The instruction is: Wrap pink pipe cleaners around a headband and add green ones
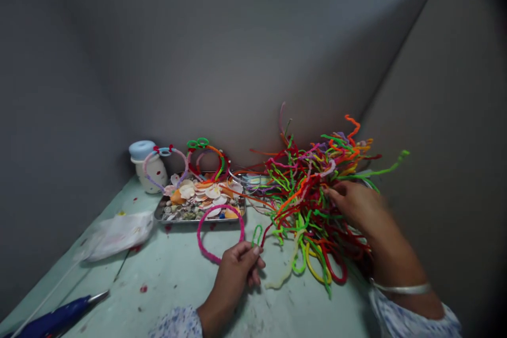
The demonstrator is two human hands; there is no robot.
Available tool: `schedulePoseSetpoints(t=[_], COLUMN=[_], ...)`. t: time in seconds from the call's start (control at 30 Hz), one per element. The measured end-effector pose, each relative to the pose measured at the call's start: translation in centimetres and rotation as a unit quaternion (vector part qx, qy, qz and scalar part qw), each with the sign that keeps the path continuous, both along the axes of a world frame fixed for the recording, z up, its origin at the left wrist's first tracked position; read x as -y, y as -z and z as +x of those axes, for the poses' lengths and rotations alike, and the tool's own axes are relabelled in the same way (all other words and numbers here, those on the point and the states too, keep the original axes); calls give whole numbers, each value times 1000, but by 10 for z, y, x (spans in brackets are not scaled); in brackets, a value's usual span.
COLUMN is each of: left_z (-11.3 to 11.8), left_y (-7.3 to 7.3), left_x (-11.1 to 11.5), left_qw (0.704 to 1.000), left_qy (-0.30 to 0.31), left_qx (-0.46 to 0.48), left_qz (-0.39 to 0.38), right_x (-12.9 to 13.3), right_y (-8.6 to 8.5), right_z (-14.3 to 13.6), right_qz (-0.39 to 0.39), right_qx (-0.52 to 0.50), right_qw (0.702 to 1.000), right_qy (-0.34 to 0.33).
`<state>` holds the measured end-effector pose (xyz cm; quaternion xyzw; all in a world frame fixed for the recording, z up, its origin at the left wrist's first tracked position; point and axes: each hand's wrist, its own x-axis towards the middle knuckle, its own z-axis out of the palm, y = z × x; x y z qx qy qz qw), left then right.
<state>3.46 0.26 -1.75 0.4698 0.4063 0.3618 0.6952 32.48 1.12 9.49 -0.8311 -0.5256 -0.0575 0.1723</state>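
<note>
Near the front middle of the table, my left hand (241, 266) pinches a small green loop (257, 235) between thumb and fingertips. A pink ring (200, 240) of fuzzy stem stands upright just behind that hand, and whether the fingers also hold it is unclear. To the right, my right hand (354, 206) reaches into a large tangled heap of coloured pipe cleaners (301, 190), fingers closed at its right side. What those fingers grip, if anything, is hidden among the red and orange strands.
Behind the pink ring sits a metal tray (182, 222) of shells and pebbles, with decorated hoops (203, 142) above it. A blue-lidded jar (152, 174), a plastic packet (122, 232) and a blue glue gun (63, 317) occupy the left. Grey walls enclose the table.
</note>
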Motion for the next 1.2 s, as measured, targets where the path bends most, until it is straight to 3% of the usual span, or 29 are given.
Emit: schedulePoseSetpoints(t=[0.1,0.2,0.37,0.47,0.63,0.73,0.9,1.03,1.2], left_z=[0,0,0,0,0,0,0,0,-1], left_y=[-1,-4,-3,0,0,-1,-2,-1,-1], left_x=[1,1,0,-1,0,0,-1,0,0], left_qw=[1000,1000,1000,1000,1000,1000,1000,1000,1000], left_qy=[0,-3,-3,2,-1,-2,2,1,4], left_qx=[4,5,8,7,9,13,15,14,9], left_qz=[-4,-4,-3,-8,-13,-22,-9,-12,-8], right_x=[-11,-23,-27,-25,-28,-28,-16,-8,-11], right_y=[6,29,70,76,51,35,25,27,40], right_z=[-27,-60,-109,-117,-85,-50,-2,5,-14], right_qz=[-57,-31,-14,-14,-39,-58,-118,-165,-188], right_qx=[-54,-44,-8,13,-29,-42,-56,-73,-65], right_qw=[992,986,979,977,978,987,987,978,974], right_qy=[-98,-161,-203,-214,-203,-140,-91,-105,-110])
